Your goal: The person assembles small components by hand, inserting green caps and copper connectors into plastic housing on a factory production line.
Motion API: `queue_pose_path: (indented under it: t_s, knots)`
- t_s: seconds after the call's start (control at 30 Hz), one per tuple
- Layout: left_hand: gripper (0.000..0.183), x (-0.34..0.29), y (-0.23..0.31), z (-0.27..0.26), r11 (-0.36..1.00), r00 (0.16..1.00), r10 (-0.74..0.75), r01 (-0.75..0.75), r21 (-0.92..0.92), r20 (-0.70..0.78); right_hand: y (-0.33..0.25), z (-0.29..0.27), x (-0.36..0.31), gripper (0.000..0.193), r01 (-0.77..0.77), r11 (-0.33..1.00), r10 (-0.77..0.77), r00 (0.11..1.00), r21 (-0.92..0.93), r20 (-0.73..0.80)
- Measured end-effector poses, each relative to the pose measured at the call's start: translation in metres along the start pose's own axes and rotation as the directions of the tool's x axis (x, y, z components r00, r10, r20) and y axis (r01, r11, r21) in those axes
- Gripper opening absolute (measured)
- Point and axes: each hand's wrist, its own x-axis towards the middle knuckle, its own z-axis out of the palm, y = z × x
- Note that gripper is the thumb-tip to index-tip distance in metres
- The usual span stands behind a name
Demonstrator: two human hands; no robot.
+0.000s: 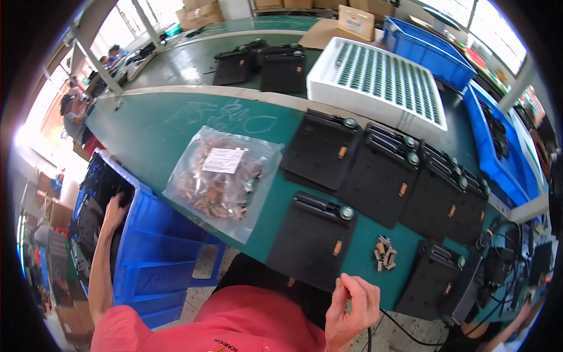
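My left hand (119, 202) reaches down into a blue plastic bin (153, 258) at the left, among black plastic parts (94, 226); its fingers are mostly hidden. In front of me, at the bench edge, lies a flat black panel (305, 246) with a raised bar, a round silver piece and a small copper-coloured piece on it. My right hand (356, 305) is closed near the panel's lower right corner, thumb and fingertips together; what they hold, if anything, I cannot make out. To the right of the panel is a small pile of copper-and-silver metal pieces (384, 254).
On the green bench (152, 129) lie a clear bag of small metal parts (220, 182) and several similar black panels (381, 176). Behind them stands a white foam tray (375, 88), with blue crates (425, 50) beyond. Cables (504, 246) crowd the right end.
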Motion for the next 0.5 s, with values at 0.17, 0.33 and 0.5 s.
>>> queue_pose_path:
  t_s: [0.17, 0.33, 0.5]
  knots:
    - [0.046, -0.022, 0.05, 0.006, 0.985, 0.996, -0.042, 0.055, -0.164, 0.08, 0.001, -0.004, -0.002, 0.017, 0.01, 1.0, -0.01, 1.0, -0.025, -0.012]
    - [0.042, -0.018, 0.061, 0.001, 0.996, 0.985, -0.079, 0.085, -0.031, 0.156, -0.007, -0.01, -0.004, 0.023, -0.047, 0.998, 0.045, 0.997, 0.029, 0.056]
    - [0.039, -0.027, 0.078, -0.001, 0.997, 0.996, -0.057, 0.054, 0.047, 0.068, -0.023, -0.011, -0.014, 0.022, -0.188, 0.972, 0.178, 0.981, 0.144, 0.083]
